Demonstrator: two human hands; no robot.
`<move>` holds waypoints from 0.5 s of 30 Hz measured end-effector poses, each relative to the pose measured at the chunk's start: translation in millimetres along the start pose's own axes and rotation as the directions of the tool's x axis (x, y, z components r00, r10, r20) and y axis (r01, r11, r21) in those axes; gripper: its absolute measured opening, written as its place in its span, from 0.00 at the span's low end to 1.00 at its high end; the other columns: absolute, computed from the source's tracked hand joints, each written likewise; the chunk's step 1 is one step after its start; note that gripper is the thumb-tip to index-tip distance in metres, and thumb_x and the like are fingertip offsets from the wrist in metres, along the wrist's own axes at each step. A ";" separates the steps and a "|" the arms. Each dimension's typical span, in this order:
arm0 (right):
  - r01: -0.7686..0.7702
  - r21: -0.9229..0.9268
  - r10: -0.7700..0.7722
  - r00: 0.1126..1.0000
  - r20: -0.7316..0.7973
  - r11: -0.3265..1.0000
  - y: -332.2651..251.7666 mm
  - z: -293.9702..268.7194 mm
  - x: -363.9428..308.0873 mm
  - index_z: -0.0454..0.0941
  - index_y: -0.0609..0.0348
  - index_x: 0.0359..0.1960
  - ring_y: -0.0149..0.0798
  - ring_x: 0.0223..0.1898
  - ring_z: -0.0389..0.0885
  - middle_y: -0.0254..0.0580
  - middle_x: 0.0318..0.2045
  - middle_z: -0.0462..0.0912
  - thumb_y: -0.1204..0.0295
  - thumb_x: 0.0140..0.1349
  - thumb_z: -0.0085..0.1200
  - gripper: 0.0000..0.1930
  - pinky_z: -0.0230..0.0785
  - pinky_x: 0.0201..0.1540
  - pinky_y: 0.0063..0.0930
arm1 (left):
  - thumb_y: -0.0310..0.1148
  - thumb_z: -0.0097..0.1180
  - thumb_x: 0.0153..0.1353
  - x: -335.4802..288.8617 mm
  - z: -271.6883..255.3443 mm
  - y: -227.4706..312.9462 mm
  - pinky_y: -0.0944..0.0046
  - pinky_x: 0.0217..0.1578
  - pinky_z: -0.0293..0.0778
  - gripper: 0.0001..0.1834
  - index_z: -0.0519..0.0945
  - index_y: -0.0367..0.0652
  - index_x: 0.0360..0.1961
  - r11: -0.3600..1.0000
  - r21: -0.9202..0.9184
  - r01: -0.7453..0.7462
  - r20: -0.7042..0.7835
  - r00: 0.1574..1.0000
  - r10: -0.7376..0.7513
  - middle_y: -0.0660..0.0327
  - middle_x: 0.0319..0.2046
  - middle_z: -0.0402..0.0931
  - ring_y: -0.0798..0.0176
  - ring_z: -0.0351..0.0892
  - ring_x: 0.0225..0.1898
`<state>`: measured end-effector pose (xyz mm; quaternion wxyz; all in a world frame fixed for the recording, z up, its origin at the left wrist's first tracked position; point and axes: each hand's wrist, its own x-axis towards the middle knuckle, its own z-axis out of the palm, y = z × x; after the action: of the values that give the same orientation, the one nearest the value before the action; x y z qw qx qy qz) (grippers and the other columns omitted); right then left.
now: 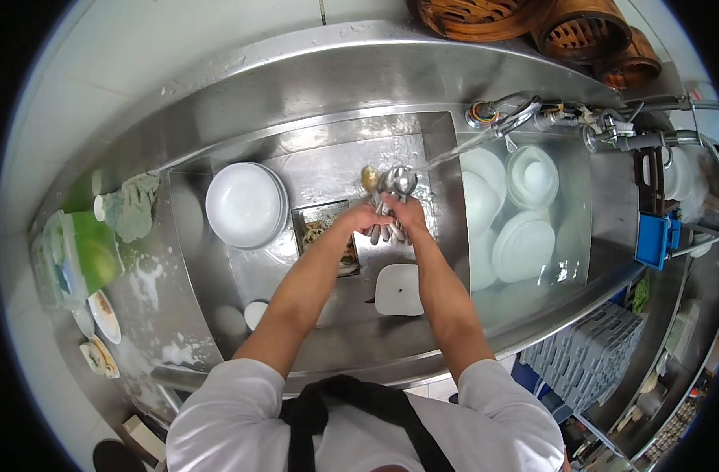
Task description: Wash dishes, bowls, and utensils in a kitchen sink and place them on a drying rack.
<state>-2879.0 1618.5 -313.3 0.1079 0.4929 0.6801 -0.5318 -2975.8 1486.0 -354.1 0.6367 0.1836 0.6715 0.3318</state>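
Both my hands are over the sink basin, closed round one bunch of metal spoons (pixel 400 182). My left hand (pixel 363 218) grips the bunch from the left, and my right hand (pixel 407 212) wraps it from the right. The spoon bowls point away from me and the handles stick out below my fingers. From the tap (pixel 519 115) a stream of water reaches the bowls. A yellowish spoon bowl (pixel 370 178) shows just left of them. Partly behind my left forearm sits a metal strainer tray (pixel 325 214) with food scraps. Nearer me lies a white square dish (pixel 397 289).
Stacked white bowls (pixel 245 206) stand in the basin's left part. The right basin (pixel 568 236) holds water with several white plates under it. A green cloth (pixel 135 206) and a green container (pixel 96 250) are on the left counter. Wooden steamers (pixel 584 35) sit at the back right.
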 end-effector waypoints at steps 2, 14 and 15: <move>0.150 0.083 -0.116 0.939 -0.324 0.985 13.6 2.0 -5.5 0.79 0.68 0.39 0.50 0.39 0.83 0.58 0.34 0.83 0.56 0.50 0.62 0.25 0.72 0.44 0.37 | 0.53 0.60 0.56 10.1 12.0 10.2 0.62 0.18 0.70 0.24 0.81 0.38 0.23 0.997 0.064 -0.039 0.047 0.998 0.036 0.58 0.18 0.76 0.64 0.75 0.17; 0.084 0.049 -0.072 0.975 -0.210 0.995 6.4 22.0 -18.9 0.77 0.69 0.39 0.48 0.33 0.81 0.50 0.30 0.83 0.63 0.54 0.60 0.19 0.72 0.39 0.36 | 0.26 0.59 0.56 10.4 3.1 27.1 0.69 0.18 0.72 0.06 0.75 0.34 0.31 0.773 -0.606 -0.189 -0.563 0.788 -0.249 0.58 0.22 0.75 0.67 0.74 0.19; 0.006 -0.028 -0.014 0.957 -0.290 1.000 -15.8 29.6 -32.4 0.75 0.70 0.42 0.54 0.35 0.81 0.53 0.31 0.83 0.63 0.54 0.60 0.21 0.72 0.43 0.37 | 0.26 0.59 0.57 -0.5 -13.1 17.1 0.70 0.18 0.72 0.07 0.75 0.34 0.32 0.751 -0.642 -0.155 -0.509 0.819 -0.266 0.59 0.22 0.74 0.68 0.73 0.18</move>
<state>-2886.7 1576.7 -294.0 0.0107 0.5607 0.6981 -0.4451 -2991.6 1495.1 -342.5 0.4383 -0.1814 0.6750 0.5651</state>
